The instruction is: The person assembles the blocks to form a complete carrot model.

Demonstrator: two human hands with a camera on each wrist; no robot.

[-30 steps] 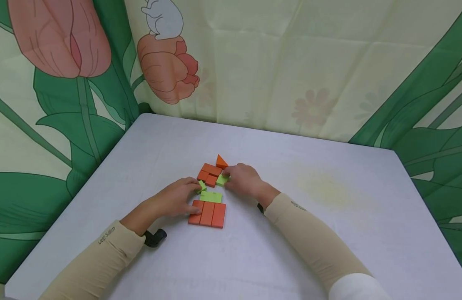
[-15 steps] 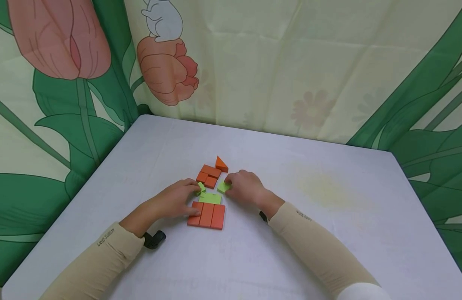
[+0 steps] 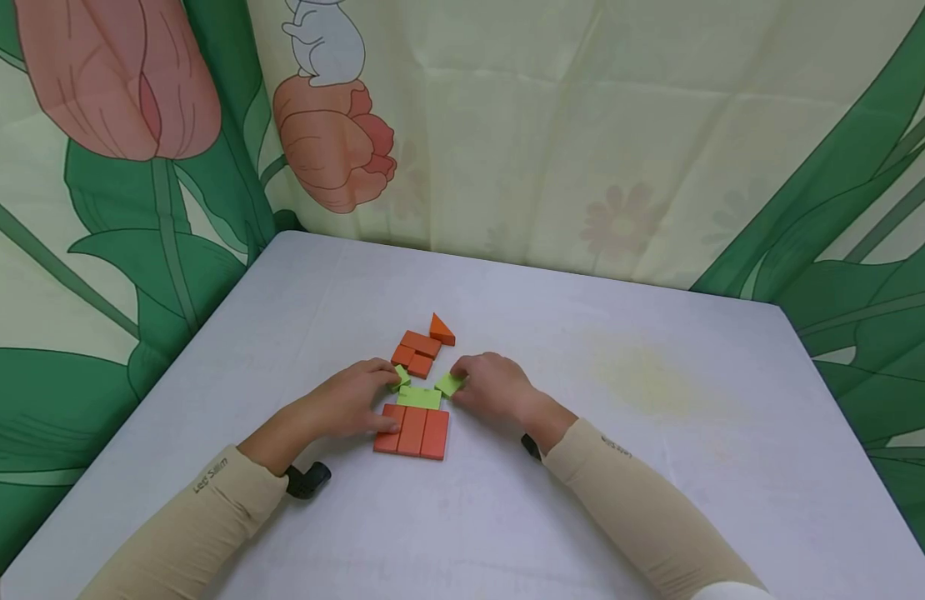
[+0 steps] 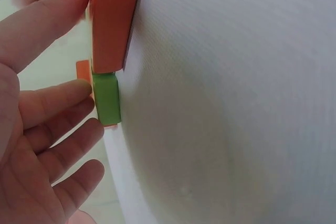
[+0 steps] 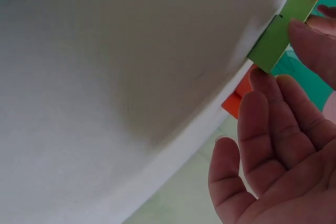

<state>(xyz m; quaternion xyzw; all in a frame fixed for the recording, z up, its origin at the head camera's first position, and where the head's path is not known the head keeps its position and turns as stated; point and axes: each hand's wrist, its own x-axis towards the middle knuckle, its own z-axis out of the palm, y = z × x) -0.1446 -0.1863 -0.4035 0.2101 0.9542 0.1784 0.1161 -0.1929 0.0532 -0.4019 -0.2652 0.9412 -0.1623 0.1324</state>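
Note:
My right hand pinches a light green block between thumb and fingertips, at the right end of the green row. In the right wrist view this green block touches another green one at a corner. My left hand lies at the left side; its thumb rests on the leftmost of three long orange blocks. Its fingertips touch a small green block; in the left wrist view the fingers are loosely spread beside that green block. A wider green block lies between the hands.
Beyond the green row sit several smaller orange blocks, close together. An orange triangular block stands at their far right corner. The white-covered table ends at a printed curtain.
My right hand has drawn its green block away from the orange blocks, toward me, and turned it beside the wide green block. The left hand has stayed nearly still.

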